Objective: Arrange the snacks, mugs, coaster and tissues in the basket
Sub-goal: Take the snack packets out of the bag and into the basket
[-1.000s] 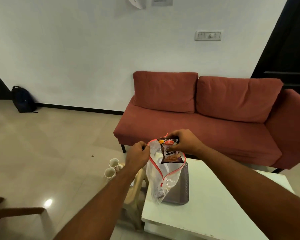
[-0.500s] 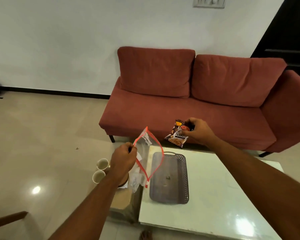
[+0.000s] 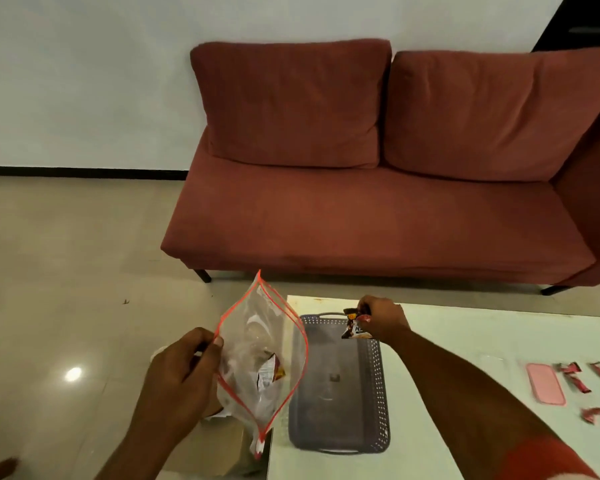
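A grey perforated basket (image 3: 381, 393) lies on the white table (image 3: 465, 341), with only a small speck on its floor. My right hand (image 3: 381, 318) grips a dark snack packet (image 3: 354, 329) over the basket's far right corner. My left hand (image 3: 181, 379) pinches the rim of a clear zip bag with a red edge (image 3: 260, 358), held wide open just left of the table. Another snack packet (image 3: 271, 374) lies inside the bag. The mugs are hidden behind my left hand and the bag.
A pink flat case (image 3: 545, 383) and several small red sachets (image 3: 579, 377) lie on the table's right side. A red sofa (image 3: 361, 209) stands beyond the table. A beige stool (image 3: 222, 441) sits below the bag, on a tiled floor.
My right hand has carried the snack packet down from above the table's far edge to the basket's far corner. My head has tilted further down, and the bag has swung wider open.
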